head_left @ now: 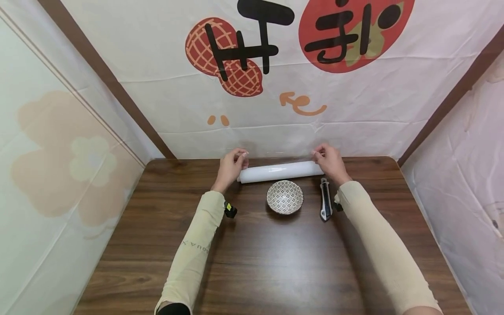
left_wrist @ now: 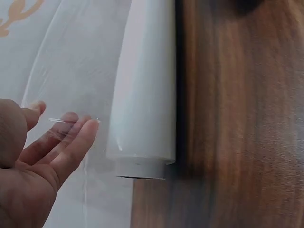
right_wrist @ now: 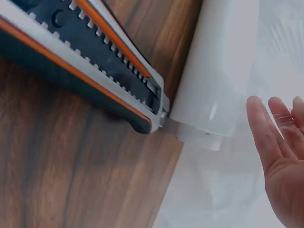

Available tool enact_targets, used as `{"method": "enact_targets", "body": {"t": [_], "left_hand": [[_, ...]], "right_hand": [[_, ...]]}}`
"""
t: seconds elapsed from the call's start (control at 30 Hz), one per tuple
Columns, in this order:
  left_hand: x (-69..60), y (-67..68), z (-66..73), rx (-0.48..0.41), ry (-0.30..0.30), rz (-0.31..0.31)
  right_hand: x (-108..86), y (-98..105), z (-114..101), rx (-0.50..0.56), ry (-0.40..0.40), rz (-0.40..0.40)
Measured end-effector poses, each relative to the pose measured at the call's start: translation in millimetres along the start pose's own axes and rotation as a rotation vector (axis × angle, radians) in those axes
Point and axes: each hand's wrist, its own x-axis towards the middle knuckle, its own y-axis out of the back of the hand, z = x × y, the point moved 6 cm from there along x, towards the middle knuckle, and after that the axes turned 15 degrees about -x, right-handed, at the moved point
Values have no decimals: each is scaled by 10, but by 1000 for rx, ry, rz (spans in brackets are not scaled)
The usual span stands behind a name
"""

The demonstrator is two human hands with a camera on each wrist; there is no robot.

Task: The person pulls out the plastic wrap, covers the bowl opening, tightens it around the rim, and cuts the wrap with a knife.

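A white roll of clear plastic wrap point(head_left: 281, 172) lies across the far edge of the table. My left hand point(head_left: 231, 168) is at the roll's left end and pinches the loose film point(left_wrist: 71, 76), which stretches thin over its fingers. At the other end my right hand point(head_left: 330, 162) pinches the film's other side, thumb and fingers just beyond the roll. The film between my hands is nearly invisible in the head view. Close to my right wrist lies a utility knife point(head_left: 325, 200), its tip beside the roll end in the right wrist view.
A small patterned bowl point(head_left: 285, 197) stands just in front of the roll, left of the knife. The brown wooden table point(head_left: 275, 275) ends against a white printed cloth point(head_left: 275, 127) behind the roll. More cloth hangs at both sides.
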Motion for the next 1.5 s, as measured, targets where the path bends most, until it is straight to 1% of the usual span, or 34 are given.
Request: {"method": "enact_targets", "body": {"t": [0.1,0.23,0.4,0.5,0.63,0.9,1.03,1.3,1.5], "left_hand": [[43,8,77,7,-8,3],[80,26,161,7,-17,11],[122,43,223,2,-23,28],[154,51,292,-6,-50,34],[191,71,407,10,-88,42],[248,100,574,24,-139,49],[275,110,643,47,-160,62],[333,138,808,55,-185,103],[398,157,915,68,-246,123]], "right_hand": [[-6,38,-21,7,-5,-6],[-8,87,-64,39,3,10],[5,144,-112,71,5,65],[11,203,-142,86,6,110],[12,277,-182,99,7,149],[12,394,-265,178,9,177],[9,455,-298,166,12,199],[32,592,-400,169,37,268],[52,670,-466,224,44,295]]}}
